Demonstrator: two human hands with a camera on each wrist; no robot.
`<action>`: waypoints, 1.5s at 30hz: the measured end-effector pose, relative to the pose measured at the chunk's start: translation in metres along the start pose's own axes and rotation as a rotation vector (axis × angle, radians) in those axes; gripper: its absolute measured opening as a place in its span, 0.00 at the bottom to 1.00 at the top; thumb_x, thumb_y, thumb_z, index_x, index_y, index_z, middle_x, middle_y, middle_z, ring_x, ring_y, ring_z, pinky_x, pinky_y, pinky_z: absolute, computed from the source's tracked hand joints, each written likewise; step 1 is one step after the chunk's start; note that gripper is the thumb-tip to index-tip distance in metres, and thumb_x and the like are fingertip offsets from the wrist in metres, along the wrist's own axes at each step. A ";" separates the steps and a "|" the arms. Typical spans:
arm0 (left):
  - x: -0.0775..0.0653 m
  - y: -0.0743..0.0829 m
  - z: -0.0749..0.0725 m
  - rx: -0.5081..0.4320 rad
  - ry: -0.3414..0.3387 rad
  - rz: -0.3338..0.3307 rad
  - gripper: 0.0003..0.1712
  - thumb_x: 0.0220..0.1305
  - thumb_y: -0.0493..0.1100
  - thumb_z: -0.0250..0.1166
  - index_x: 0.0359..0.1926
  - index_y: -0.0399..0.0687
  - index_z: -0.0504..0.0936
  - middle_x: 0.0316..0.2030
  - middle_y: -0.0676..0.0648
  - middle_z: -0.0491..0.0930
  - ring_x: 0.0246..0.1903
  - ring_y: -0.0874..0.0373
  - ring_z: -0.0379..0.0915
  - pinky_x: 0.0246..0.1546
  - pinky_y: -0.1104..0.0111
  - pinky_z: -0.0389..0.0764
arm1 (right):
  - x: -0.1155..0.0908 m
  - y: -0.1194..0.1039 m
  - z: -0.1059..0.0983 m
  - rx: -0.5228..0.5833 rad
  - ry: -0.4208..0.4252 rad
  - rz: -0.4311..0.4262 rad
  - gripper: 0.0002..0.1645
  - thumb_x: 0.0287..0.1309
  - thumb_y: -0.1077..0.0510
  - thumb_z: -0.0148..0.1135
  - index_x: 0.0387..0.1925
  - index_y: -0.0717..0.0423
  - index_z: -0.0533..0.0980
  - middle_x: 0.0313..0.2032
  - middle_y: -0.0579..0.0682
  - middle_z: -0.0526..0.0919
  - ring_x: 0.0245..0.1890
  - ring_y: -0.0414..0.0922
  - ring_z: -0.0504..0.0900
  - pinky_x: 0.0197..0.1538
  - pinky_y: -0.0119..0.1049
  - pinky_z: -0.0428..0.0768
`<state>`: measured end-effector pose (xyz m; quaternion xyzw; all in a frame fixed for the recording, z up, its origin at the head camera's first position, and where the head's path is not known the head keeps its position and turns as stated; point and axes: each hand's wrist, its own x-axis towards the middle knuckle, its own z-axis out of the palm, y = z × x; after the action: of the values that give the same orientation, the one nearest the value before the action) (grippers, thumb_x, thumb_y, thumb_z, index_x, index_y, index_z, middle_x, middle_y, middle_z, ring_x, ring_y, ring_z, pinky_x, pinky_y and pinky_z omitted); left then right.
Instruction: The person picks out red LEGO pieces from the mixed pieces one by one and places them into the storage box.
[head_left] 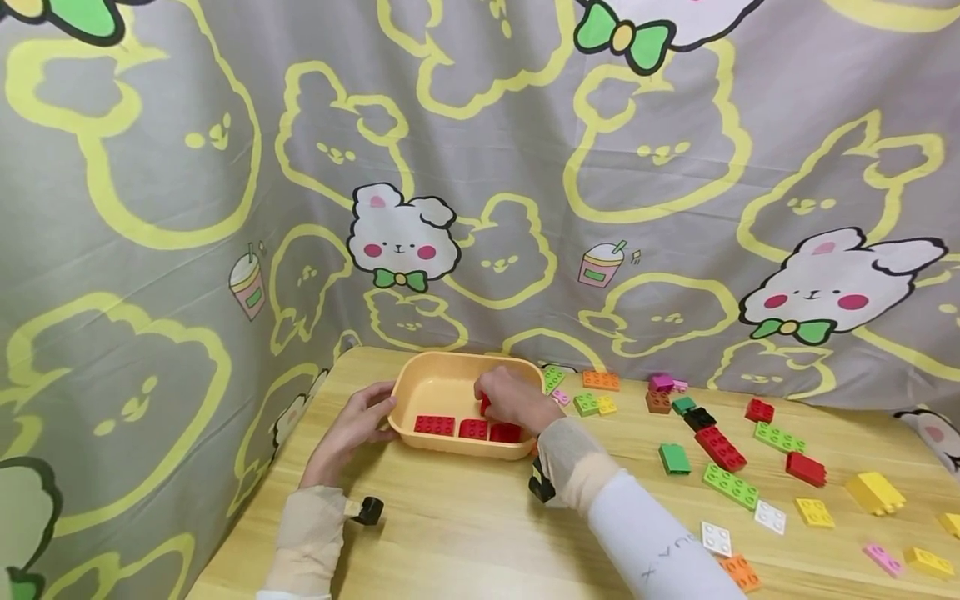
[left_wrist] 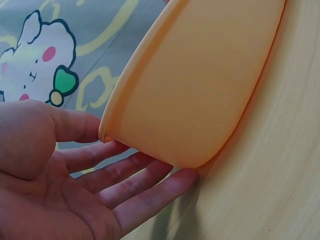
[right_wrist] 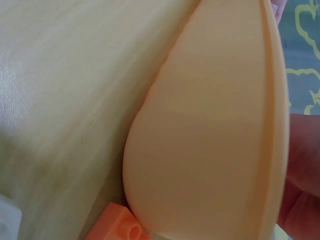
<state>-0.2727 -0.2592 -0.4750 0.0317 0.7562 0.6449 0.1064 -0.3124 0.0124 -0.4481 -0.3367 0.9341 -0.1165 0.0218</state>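
A peach plastic tub (head_left: 420,358) sits on the table, with several red toy bricks along its near side, among them a flat studded one (head_left: 433,425) and a smaller one (head_left: 473,429). My left hand (head_left: 356,423) is at the tub's left end, fairly straight fingers touching the outer wall and thumb at the rim, as the left wrist view shows. Reaching over the tub's right side, my right hand (head_left: 512,398) pinches a red brick (head_left: 485,405) inside, mostly hidden by the fingers. In the right wrist view the tub wall (right_wrist: 210,125) covers most of that hand.
Loose bricks lie scattered across the right of the table, including a long red one (head_left: 720,448), a green one (head_left: 674,459) and a yellow one (head_left: 876,492). An orange brick (right_wrist: 116,224) lies right beside the tub wall. A patterned curtain (head_left: 480,167) hangs behind and at left.
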 end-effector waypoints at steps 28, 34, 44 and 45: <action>0.011 0.004 0.017 0.021 -0.006 0.014 0.23 0.77 0.34 0.47 0.69 0.34 0.63 0.60 0.32 0.67 0.49 0.39 0.73 0.41 0.51 0.83 | -0.123 0.010 -0.044 0.164 0.378 0.058 0.14 0.57 0.61 0.69 0.45 0.57 0.81 0.44 0.49 0.82 0.38 0.46 0.80 0.41 0.43 0.83; 0.007 0.003 0.014 -0.003 0.006 0.000 0.23 0.76 0.34 0.48 0.68 0.34 0.63 0.59 0.30 0.68 0.49 0.38 0.73 0.41 0.51 0.83 | -0.170 0.027 -0.055 0.091 0.448 0.090 0.14 0.54 0.63 0.71 0.43 0.58 0.81 0.44 0.53 0.83 0.44 0.50 0.81 0.44 0.49 0.83; -0.001 0.002 0.004 0.004 0.034 -0.003 0.23 0.76 0.33 0.48 0.68 0.33 0.62 0.59 0.29 0.67 0.49 0.38 0.73 0.40 0.52 0.84 | -0.226 0.056 -0.069 0.035 0.532 0.199 0.17 0.50 0.66 0.73 0.43 0.59 0.81 0.40 0.54 0.84 0.38 0.52 0.82 0.35 0.52 0.83; -0.002 0.001 0.004 0.007 0.036 -0.002 0.23 0.76 0.33 0.48 0.68 0.33 0.62 0.59 0.29 0.67 0.49 0.38 0.73 0.40 0.52 0.84 | -0.228 0.058 -0.070 0.036 0.535 0.206 0.17 0.50 0.65 0.73 0.44 0.59 0.81 0.41 0.56 0.84 0.40 0.54 0.81 0.37 0.54 0.83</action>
<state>-0.2702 -0.2557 -0.4740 0.0197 0.7603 0.6424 0.0936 -0.1807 0.2150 -0.4022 -0.1968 0.9338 -0.2150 -0.2075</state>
